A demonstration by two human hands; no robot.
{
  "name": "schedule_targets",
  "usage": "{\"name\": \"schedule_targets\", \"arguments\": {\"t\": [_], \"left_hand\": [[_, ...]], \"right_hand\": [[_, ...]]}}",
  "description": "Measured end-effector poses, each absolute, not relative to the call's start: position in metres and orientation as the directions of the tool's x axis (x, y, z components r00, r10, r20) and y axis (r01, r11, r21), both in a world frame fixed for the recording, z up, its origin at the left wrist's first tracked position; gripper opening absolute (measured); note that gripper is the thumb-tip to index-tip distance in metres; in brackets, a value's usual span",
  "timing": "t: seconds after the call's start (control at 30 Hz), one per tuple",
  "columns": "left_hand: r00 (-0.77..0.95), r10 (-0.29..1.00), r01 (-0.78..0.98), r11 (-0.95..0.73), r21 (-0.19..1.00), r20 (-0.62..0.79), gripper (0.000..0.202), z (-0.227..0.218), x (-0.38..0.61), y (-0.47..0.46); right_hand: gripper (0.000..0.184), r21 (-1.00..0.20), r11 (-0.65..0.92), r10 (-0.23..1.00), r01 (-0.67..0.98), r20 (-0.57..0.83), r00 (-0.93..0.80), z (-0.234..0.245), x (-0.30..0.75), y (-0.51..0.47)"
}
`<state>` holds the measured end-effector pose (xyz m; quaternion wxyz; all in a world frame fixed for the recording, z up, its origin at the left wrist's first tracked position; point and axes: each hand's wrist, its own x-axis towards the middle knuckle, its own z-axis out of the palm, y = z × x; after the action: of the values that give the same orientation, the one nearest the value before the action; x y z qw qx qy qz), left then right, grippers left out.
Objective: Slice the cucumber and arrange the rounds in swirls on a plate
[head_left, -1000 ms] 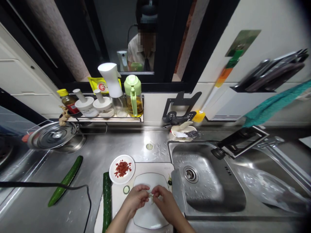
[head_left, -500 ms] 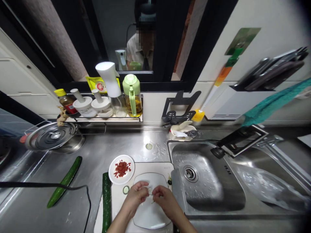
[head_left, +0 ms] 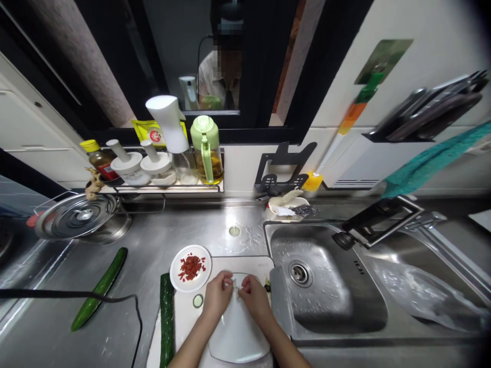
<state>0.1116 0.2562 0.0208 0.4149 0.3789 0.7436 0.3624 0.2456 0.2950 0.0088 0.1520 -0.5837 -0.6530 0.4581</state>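
Observation:
My left hand (head_left: 218, 297) and my right hand (head_left: 253, 298) are close together over the far part of a white squarish plate (head_left: 238, 337). The fingers of both are pinched around something thin and pale, too small to make out. Beneath the plate lies a white cutting board (head_left: 192, 327). On its left side rest a whole cucumber (head_left: 166, 319) and one cucumber slice (head_left: 198, 300). At the board's far left corner stands a small white dish (head_left: 177, 286) of red dried berries (head_left: 192, 267), which look like goji berries.
A second cucumber (head_left: 100, 289) and a black cable (head_left: 115, 298) are at the left, with a lidded pot (head_left: 111, 227) behind. Bottles and jars fill a rack (head_left: 172, 189). Right of the board are a steel sink (head_left: 326, 286) and a plastic bag (head_left: 418, 299).
Both hands have shifted a little away from me, toward the plate's far edge, and remain pinched. The dish, cucumbers and slice stay in place; the view has moved slightly.

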Motion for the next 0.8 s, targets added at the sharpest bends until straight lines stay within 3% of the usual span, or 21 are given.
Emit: {"name": "schedule_targets", "arguments": {"t": [0.43, 0.63, 0.7, 0.8], "left_hand": [[-0.417, 0.881, 0.526, 0.433, 0.732, -0.222, 0.021, 0.024, 0.119, 0.26], [-0.181, 0.984, 0.715, 0.124, 0.688, 0.01, 0.033, 0.02, 0.108, 0.244], [-0.098, 0.992, 0.787, 0.032, 0.617, 0.074, 0.039, 0.015, 0.108, 0.239], [-0.017, 0.994, 0.84, -0.046, 0.541, 0.111, 0.045, 0.009, 0.11, 0.234]], "right_hand": [[0.009, -0.584, 0.105, 0.925, 0.805, -0.24, -0.295, 0.022, 0.237, 0.292], [0.021, -0.527, 0.301, 0.889, 0.795, -0.146, -0.433, 0.027, 0.249, 0.268], [0.031, -0.443, 0.471, 0.84, 0.763, -0.039, -0.541, 0.021, 0.253, 0.257], [0.046, -0.31, 0.592, 0.788, 0.744, 0.024, -0.616, 0.009, 0.256, 0.246]]}}
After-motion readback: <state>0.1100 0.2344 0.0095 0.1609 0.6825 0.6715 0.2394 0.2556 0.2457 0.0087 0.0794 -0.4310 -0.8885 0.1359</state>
